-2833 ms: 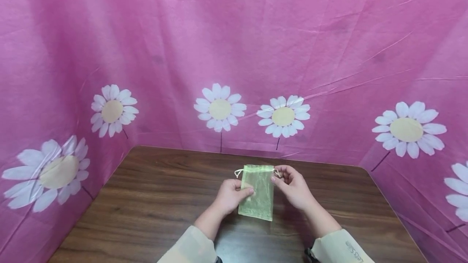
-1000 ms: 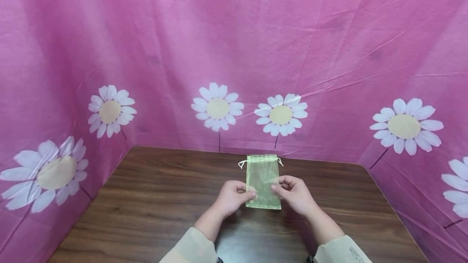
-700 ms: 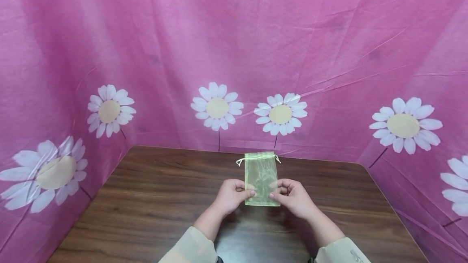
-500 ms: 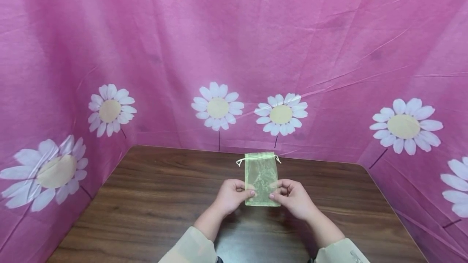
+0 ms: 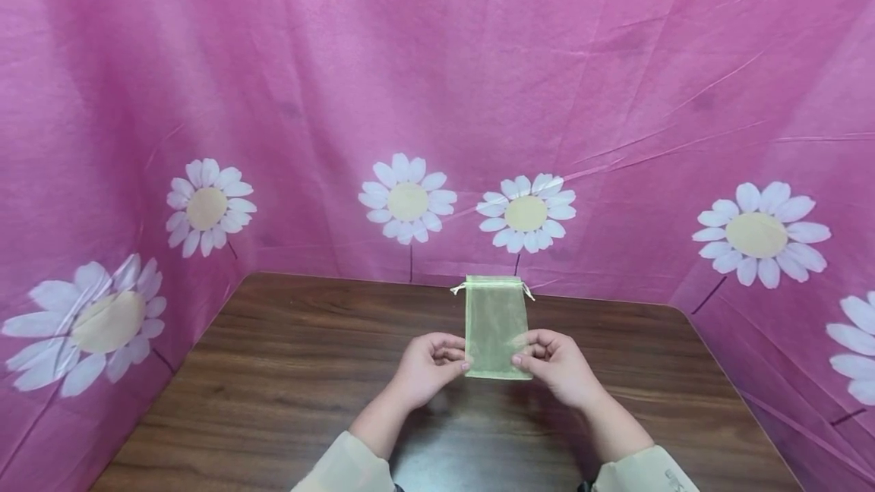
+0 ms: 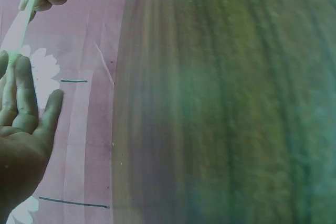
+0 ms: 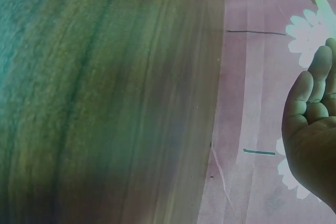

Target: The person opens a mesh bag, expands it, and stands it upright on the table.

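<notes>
A sheer pale-green organza drawstring bag (image 5: 495, 329) is held up over the table, its gathered mouth and drawstring loops at the top. My left hand (image 5: 427, 370) pinches its lower left edge between thumb and fingers. On the opposite side, my right hand (image 5: 557, 367) pinches the lower right edge, with fingertips showing through the mesh. Seen from the left wrist, the bag (image 6: 21, 30) appears edge-on between both hands. The right wrist view shows a strip of the bag (image 7: 321, 3) above the right hand (image 7: 315, 114). Nothing can be made out inside it.
A dark wood-grain table (image 5: 287, 378) lies beneath the hands. A pink cloth (image 5: 307, 82) printed with white daisies hangs around its back and sides. Light sleeves (image 5: 349, 465) cover the forearms.
The right hand has shifted from the bag's top corner to its lower right edge. The bag has risen slightly and moved right. The left thumb has slid outward to the bag's left edge.
</notes>
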A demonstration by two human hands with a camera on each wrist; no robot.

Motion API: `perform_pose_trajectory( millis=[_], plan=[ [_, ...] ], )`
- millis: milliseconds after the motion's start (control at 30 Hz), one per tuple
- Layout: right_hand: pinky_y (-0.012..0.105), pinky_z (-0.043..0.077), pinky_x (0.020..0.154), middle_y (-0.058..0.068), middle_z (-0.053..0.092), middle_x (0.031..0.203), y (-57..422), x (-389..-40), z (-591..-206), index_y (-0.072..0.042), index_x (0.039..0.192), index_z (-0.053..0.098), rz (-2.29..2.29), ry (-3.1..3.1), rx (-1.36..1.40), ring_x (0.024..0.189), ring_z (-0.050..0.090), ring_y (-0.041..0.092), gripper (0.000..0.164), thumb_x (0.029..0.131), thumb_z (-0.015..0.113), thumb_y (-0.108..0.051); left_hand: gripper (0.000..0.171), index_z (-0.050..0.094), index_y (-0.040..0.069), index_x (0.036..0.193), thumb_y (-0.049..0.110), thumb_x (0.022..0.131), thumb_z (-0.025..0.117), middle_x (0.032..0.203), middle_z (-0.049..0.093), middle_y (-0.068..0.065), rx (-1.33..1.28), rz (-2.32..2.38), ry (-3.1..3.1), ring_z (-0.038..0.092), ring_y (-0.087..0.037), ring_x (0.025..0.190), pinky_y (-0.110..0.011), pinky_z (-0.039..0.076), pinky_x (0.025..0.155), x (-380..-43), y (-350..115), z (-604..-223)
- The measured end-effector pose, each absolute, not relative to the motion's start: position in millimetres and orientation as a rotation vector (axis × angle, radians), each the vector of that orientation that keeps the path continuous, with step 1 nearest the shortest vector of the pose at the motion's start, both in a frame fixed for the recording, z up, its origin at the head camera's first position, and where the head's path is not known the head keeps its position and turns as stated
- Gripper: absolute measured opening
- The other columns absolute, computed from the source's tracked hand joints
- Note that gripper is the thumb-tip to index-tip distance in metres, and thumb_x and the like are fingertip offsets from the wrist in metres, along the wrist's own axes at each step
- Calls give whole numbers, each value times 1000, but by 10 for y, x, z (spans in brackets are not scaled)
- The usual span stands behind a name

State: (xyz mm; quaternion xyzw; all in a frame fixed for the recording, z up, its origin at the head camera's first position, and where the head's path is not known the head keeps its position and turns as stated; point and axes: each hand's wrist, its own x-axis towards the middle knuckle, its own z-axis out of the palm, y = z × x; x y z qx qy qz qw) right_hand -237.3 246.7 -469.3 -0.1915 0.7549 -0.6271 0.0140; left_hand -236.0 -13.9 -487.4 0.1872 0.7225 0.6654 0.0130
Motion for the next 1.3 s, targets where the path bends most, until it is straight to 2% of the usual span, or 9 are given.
perform_pose_trajectory(
  millis=[200, 367, 600, 733, 900, 1033, 1100, 1167, 1300],
  plan=[
    [18, 52, 65, -9, 72, 83, 2486, -2375, -4669, 25, 114, 56, -2026, 2264, -628, 74, 63, 2, 28, 93, 69, 11, 52, 63, 1, 133, -17, 86, 72, 103, 77, -12, 862, 1974, 2468, 69, -13, 81, -22, 55, 65, -2289, -135, -4845],
    [18, 51, 64, -10, 71, 83, 2489, -2372, -4663, 27, 115, 53, -2048, 2224, -643, 74, 62, 1, 30, 94, 68, 12, 36, 79, 5, 112, -13, 81, 79, 94, 73, -4, 1047, 1877, 2708, 63, -4, 76, -21, 57, 66, -2260, -83, -4803],
    [19, 54, 68, -11, 73, 87, 2514, -2373, -4675, 28, 118, 54, -2008, 2216, -612, 78, 65, 1, 32, 96, 67, 9, 28, 84, 7, 92, -15, 76, 78, 85, 63, -1, 1182, 1921, 2831, 58, -3, 73, -18, 54, 65, -2285, -62, -4822],
    [24, 59, 71, -10, 76, 91, 2523, -2378, -4668, 30, 121, 51, -1999, 2191, -574, 81, 69, 2, 36, 97, 66, 8, 24, 84, 10, 87, -10, 74, 83, 94, 65, -2, 1264, 1875, 2947, 62, -11, 85, -23, 54, 76, -2304, -61, -4825],
    [26, 59, 64, -6, 76, 84, 2488, -2367, -4642, 31, 126, 47, -2066, 2176, -459, 70, 69, 6, 41, 98, 65, 7, 19, 79, 14, 84, -2, 75, 83, 118, 76, -1, 1268, 1780, 3077, 65, -23, 109, -40, 53, 95, -2310, -57, -4796],
    [23, 55, 58, -1, 74, 77, 2422, -2329, -4602, 22, 123, 57, -2206, 2165, -326, 61, 67, 8, 28, 100, 63, 6, 18, 73, 12, 87, -3, 81, 80, 118, 78, 1, 1155, 1862, 2965, 70, -21, 112, -50, 51, 103, -2288, -39, -4753],
    [24, 55, 58, 2, 74, 76, 2386, -2305, -4575, 11, 118, 63, -2280, 2151, -293, 60, 67, 9, 18, 102, 61, 4, 16, 71, 10, 90, -3, 86, 79, 113, 79, 0, 1060, 1949, 2846, 73, -17, 108, -47, 56, 99, -2267, -24, -4730],
    [24, 56, 59, 4, 75, 77, 2350, -2277, -4547, 3, 115, 64, -2350, 2133, -295, 61, 68, 10, 12, 104, 59, 3, 14, 68, 8, 91, -3, 90, 77, 108, 80, -3, 965, 2032, 2741, 75, -13, 94, -40, 61, 86, -2246, -10, -4713],
    [26, 58, 61, 4, 75, 81, 2276, -2217, -4506, 9, 102, 61, -2404, 2225, -393, 63, 68, 11, 4, 102, 57, 9, 14, 65, 6, 92, -6, 92, 72, 90, 80, -8, 826, 2121, 2670, 63, -2, 67, -21, 53, 56, -2216, 16, -4700]
  ],
)
